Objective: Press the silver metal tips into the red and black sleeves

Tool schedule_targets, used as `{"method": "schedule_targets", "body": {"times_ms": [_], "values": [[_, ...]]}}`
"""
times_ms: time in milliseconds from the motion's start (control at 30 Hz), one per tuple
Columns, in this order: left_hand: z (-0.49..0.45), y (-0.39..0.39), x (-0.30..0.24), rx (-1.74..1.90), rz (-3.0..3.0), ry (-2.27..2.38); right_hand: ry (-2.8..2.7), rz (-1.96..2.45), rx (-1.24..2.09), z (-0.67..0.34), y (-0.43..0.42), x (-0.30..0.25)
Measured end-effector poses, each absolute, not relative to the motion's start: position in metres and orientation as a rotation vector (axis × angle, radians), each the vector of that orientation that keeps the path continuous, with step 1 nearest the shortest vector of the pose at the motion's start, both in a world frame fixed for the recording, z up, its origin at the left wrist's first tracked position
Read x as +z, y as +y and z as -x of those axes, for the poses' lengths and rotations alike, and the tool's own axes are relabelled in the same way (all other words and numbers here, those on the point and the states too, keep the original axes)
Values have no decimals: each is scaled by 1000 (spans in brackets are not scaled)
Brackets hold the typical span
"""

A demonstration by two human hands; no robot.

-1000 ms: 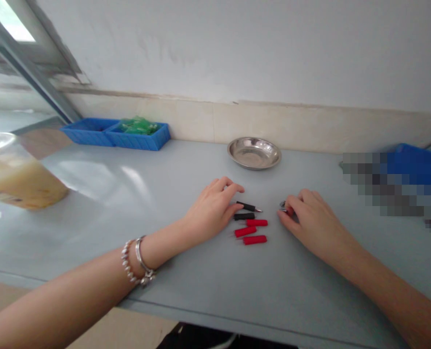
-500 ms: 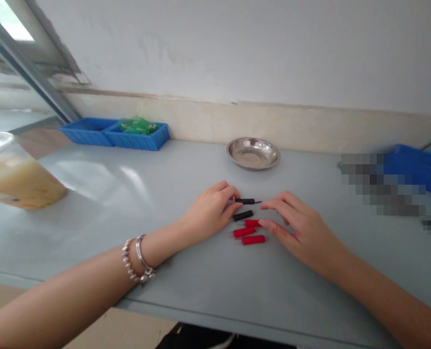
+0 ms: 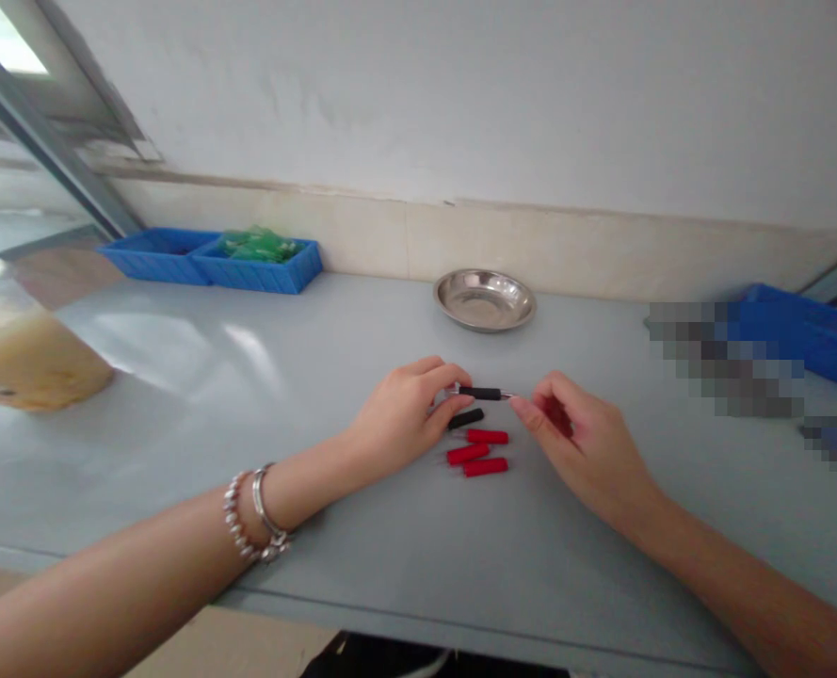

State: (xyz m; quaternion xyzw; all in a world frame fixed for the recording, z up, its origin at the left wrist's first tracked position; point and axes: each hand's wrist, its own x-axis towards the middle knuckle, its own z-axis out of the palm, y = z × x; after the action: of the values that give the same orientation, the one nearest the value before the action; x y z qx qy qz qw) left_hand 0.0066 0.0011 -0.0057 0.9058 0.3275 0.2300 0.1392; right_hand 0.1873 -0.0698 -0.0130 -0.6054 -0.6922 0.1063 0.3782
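Observation:
Just above the table, a black pen-like piece (image 3: pixel 480 394) with thin, shiny ends lies level between my hands. My left hand (image 3: pixel 405 407) pinches its left end between thumb and fingers. At its thin right end, the thumb and curled forefinger of my right hand (image 3: pixel 587 443) close together on the tip. Below it, close to my left fingertips, rests a second black piece (image 3: pixel 466 419). Three similar red pieces lie nearer me: an upper one (image 3: pixel 487 437), a middle one (image 3: pixel 468 455) and a lower one (image 3: pixel 486 467). Clear thin ends show on their left.
A round steel dish (image 3: pixel 485 299) stands behind my hands by the wall. At back left are two blue trays (image 3: pixel 259 273), one holding green plastic material (image 3: pixel 259 245). A clear tub (image 3: pixel 29 348) with yellowish contents stands far left. Another blue bin (image 3: pixel 799 330) is at right, beside blurred-out items.
My right hand has closed from spread fingers into a pinch at the black piece's right tip. My left hand keeps its hold. The view has shifted slightly.

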Motion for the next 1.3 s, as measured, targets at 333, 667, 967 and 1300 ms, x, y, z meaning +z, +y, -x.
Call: {"method": "schedule_targets", "body": {"times_ms": [333, 667, 967, 1300], "values": [[-8, -4, -3, 891, -2629, 789, -1877, 1548, 402, -192, -70, -11], [-7, -5, -3, 858, -2628, 711, -1927, 1470, 328, -191, -70, -8], [-7, -5, -1, 906, -2680, 704, -1905, 1484, 229, -195, -71, -12], [-8, -6, -4, 899, -2682, 664, -1940, 1460, 199, -194, -71, -9]]}}
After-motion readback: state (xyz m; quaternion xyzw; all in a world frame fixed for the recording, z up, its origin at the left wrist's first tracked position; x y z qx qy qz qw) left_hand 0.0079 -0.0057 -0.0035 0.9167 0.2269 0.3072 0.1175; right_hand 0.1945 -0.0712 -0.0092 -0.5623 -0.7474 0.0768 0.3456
